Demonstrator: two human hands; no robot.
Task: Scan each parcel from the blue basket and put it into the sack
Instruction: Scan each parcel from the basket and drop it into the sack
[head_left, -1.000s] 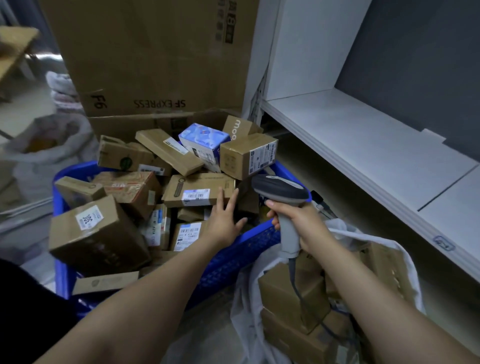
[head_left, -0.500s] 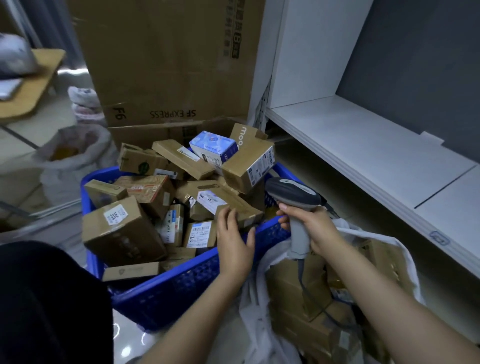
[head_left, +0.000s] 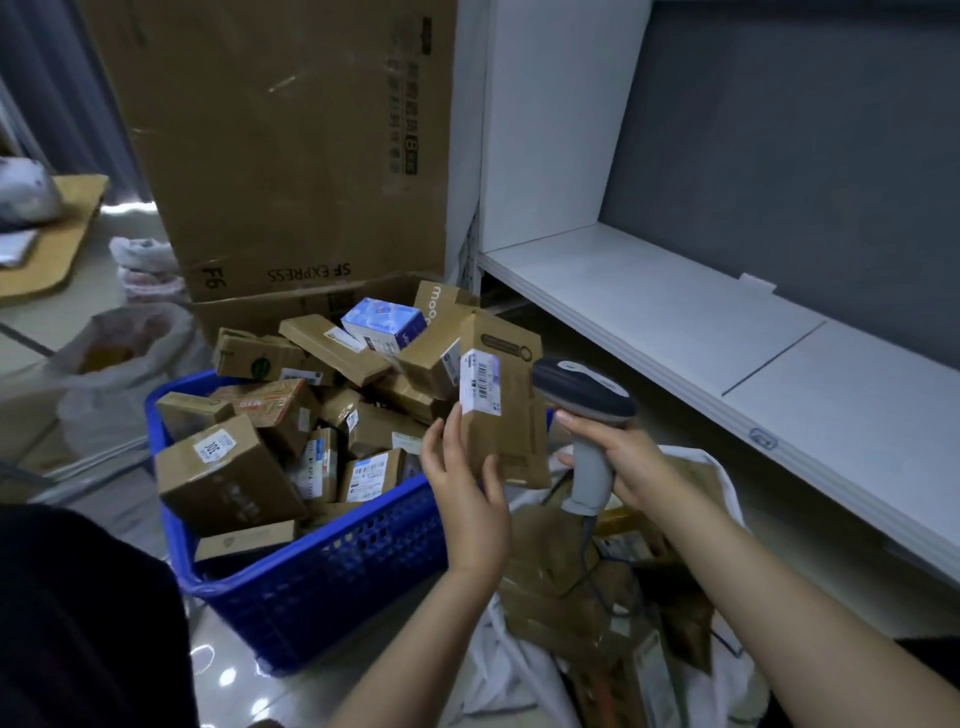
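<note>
Cardboard parcel (head_left: 506, 415), gripped by left fingers (head_left: 453, 436), stands over basket (head_left: 332, 540) rim; right fingers (head_left: 576, 418) clasp scanner (head_left: 582, 387).

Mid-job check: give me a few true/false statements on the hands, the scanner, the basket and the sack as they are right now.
1. The left hand holds a brown parcel upright. True.
2. The right hand is empty. False: its fingers grip the scanner by the handle.
3. The blue basket holds no parcels. False: it is piled with boxes.
4. The white sack has brown parcels in it. True.
5. The held parcel bears no label. False: a white barcode label sits on its upper corner.
</note>
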